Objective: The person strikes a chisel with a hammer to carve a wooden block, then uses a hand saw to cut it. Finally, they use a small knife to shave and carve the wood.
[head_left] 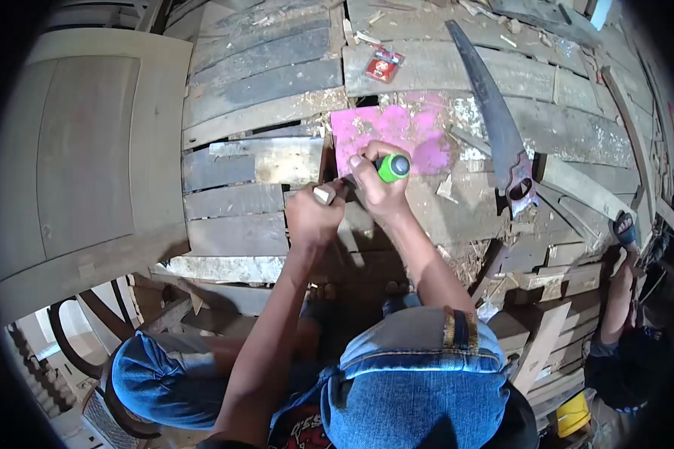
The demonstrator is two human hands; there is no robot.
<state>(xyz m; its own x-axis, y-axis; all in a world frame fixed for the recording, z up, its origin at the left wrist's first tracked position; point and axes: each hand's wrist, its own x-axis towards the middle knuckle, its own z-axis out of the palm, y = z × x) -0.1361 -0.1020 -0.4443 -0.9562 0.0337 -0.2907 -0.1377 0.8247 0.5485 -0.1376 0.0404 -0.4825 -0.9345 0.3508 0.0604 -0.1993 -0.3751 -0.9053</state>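
Note:
My right hand is wrapped round the green handle of a hand tool with a dark round end cap. The working end of this tool points down toward my left hand and is mostly hidden, so I cannot tell its exact kind. Close beside it, my left hand is closed round a small pale piece of wood, whose end shows between the fingers. Both hands are at the near edge of a pink sheet that lies on the boards, strewn with shavings.
A handsaw lies on the plank platform to the right. Beyond the pink sheet is a small red packet. A wooden door panel stands left. Another person's leg shows at right, near a yellow container.

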